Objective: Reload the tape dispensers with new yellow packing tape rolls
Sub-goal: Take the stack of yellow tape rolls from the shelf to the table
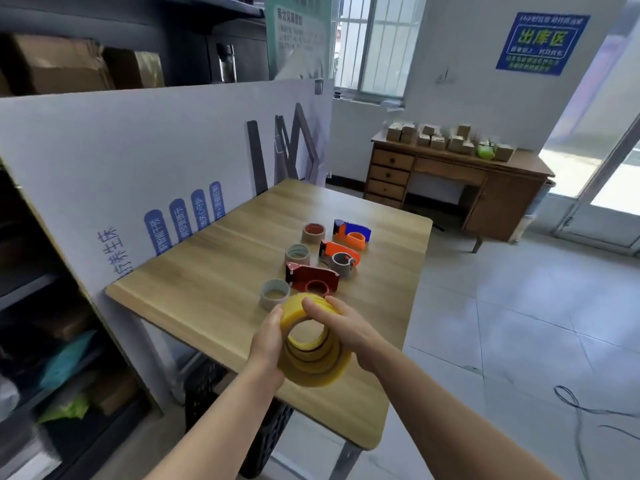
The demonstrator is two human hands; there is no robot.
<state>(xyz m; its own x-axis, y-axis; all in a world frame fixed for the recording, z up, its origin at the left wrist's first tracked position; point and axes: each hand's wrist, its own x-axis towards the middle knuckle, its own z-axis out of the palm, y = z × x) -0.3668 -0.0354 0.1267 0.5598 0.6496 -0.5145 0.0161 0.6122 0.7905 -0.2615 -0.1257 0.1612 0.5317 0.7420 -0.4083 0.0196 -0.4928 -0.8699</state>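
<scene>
Yellow tape rolls (313,344) above table edge (242,370)

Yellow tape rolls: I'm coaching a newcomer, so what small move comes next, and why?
Probably separate one roll from the stack of yellow tape rolls held between the left hand and right hand; the red dispenser nearest them has an empty hub.

A stack of yellow tape rolls (313,344) held above the tabletop (214,271); beyond lie a red dispenser (311,277), an orange dispenser (341,256) and a blue-and-orange dispenser (351,232).
</scene>
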